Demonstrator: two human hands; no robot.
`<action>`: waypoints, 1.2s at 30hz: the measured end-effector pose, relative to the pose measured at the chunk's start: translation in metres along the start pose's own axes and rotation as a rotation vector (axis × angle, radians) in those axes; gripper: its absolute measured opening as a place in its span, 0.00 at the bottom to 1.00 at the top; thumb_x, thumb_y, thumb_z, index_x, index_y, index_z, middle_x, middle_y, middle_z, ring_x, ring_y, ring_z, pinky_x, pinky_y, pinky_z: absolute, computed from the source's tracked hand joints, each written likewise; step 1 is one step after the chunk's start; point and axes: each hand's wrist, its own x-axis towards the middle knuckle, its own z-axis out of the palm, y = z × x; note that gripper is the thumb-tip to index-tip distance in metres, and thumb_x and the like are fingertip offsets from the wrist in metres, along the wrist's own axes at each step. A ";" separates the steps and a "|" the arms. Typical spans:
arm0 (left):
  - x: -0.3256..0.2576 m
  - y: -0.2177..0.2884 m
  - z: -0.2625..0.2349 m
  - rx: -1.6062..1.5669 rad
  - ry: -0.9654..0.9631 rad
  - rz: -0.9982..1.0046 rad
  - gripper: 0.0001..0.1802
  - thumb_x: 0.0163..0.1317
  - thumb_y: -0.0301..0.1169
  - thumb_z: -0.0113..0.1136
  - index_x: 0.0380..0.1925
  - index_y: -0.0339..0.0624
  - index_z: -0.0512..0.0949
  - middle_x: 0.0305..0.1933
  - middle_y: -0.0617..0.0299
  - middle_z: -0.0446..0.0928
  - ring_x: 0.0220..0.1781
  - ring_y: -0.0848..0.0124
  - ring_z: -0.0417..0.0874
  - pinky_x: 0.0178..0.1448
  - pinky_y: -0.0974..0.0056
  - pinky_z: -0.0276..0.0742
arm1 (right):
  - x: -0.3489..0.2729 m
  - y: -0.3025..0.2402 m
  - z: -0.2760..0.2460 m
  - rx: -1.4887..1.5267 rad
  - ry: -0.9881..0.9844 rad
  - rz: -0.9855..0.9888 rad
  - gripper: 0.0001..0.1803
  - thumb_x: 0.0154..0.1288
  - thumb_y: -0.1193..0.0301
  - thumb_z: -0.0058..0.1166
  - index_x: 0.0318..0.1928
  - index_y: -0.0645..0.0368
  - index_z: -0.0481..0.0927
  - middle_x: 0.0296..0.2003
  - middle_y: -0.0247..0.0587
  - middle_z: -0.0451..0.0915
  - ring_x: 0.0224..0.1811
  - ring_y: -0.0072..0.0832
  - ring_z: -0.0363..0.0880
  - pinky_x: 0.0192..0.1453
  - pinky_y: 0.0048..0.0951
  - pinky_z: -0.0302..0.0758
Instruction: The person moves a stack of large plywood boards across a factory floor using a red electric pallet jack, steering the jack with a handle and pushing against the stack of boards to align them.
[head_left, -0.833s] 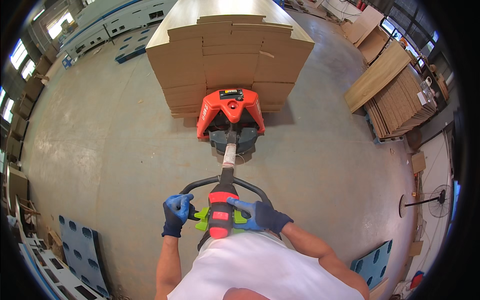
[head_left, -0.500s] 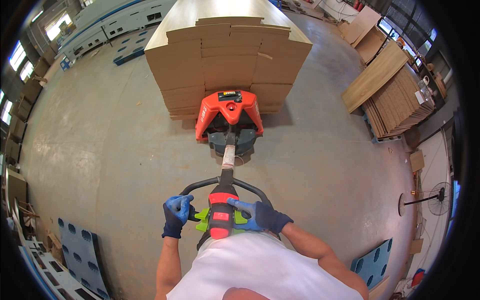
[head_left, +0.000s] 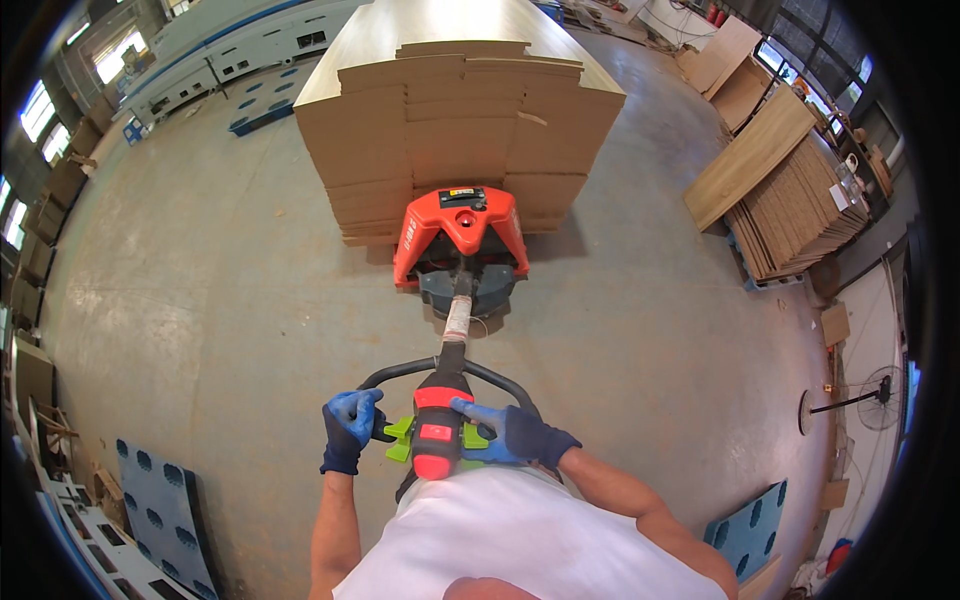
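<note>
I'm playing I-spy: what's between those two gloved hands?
The head view shows a red and black control head with green levers between left hand and right hand.

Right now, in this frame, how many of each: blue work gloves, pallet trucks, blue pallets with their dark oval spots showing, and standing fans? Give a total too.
Blue work gloves: 2
Pallet truck: 1
Spotted blue pallets: 3
Standing fan: 1
Total: 7

Glossy pallet-trk hood (head_left: 436, 213), matt cardbd load (head_left: 460, 140), smooth concr. flr (head_left: 250, 300), rough chipbd stack (head_left: 800, 207)
</note>
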 end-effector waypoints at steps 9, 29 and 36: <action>0.012 0.010 -0.009 0.056 -0.001 0.079 0.14 0.63 0.30 0.50 0.27 0.33 0.81 0.13 0.58 0.77 0.16 0.68 0.80 0.27 0.65 0.74 | 0.003 -0.017 -0.013 0.003 -0.017 0.002 0.45 0.54 0.53 0.62 0.70 0.46 0.56 0.19 0.43 0.67 0.20 0.35 0.71 0.32 0.31 0.69; 0.026 0.025 -0.014 0.012 -0.007 0.022 0.14 0.63 0.30 0.50 0.28 0.33 0.82 0.14 0.58 0.77 0.16 0.68 0.80 0.28 0.65 0.74 | 0.006 -0.034 -0.037 0.003 -0.048 0.032 0.44 0.55 0.52 0.61 0.70 0.46 0.56 0.19 0.45 0.68 0.21 0.38 0.71 0.33 0.33 0.69; 0.032 0.026 -0.014 0.028 -0.014 0.011 0.14 0.63 0.28 0.48 0.28 0.32 0.82 0.14 0.58 0.78 0.16 0.70 0.79 0.29 0.66 0.75 | 0.008 -0.038 -0.046 -0.011 -0.076 0.038 0.46 0.55 0.51 0.60 0.71 0.45 0.53 0.20 0.44 0.68 0.21 0.36 0.71 0.33 0.32 0.69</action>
